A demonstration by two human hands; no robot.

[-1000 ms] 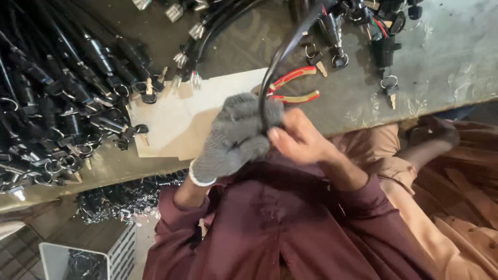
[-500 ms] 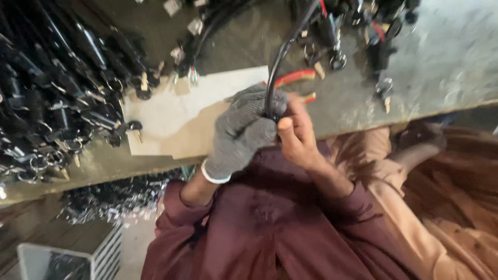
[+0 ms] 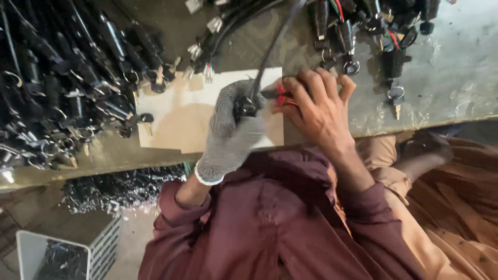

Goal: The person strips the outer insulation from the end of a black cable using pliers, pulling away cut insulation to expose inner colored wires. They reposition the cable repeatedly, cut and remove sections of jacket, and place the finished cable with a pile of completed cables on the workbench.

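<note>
Black cable [image 3: 270, 49], thick and sheathed, runs from the top of the bench down into my gloved left hand [image 3: 233, 122], which is clamped around its lower end just above the pale cardboard sheet [image 3: 176, 116]. That hand wears a grey knit glove with a white cuff; its fingers curl tight over a dark fitting at the cable's end, knuckles turned toward the bench, wrist bent up from my maroon sleeve [image 3: 181, 207]. My bare right hand [image 3: 319, 106] lies flat beside it, palm down, fingers spread and pressing on red-handled pliers [image 3: 282, 93], whose grips show between my thumb and forefinger; the fingers rest over the tool rather than wrapping it, so I cannot tell whether they truly grasp it. The forearm comes in from the lower right, elbow tucked near my body. The two hands are just beside each other at the near edge of the worn grey workbench [image 3: 446, 88]. A heap of black cable assemblies with keys [image 3: 62, 83] fills the bench to my left, and more connectors with red and black leads [image 3: 373, 36] lie beyond my right hand. Below the bench edge sits a white crate [image 3: 98, 249] holding dark parts.
</note>
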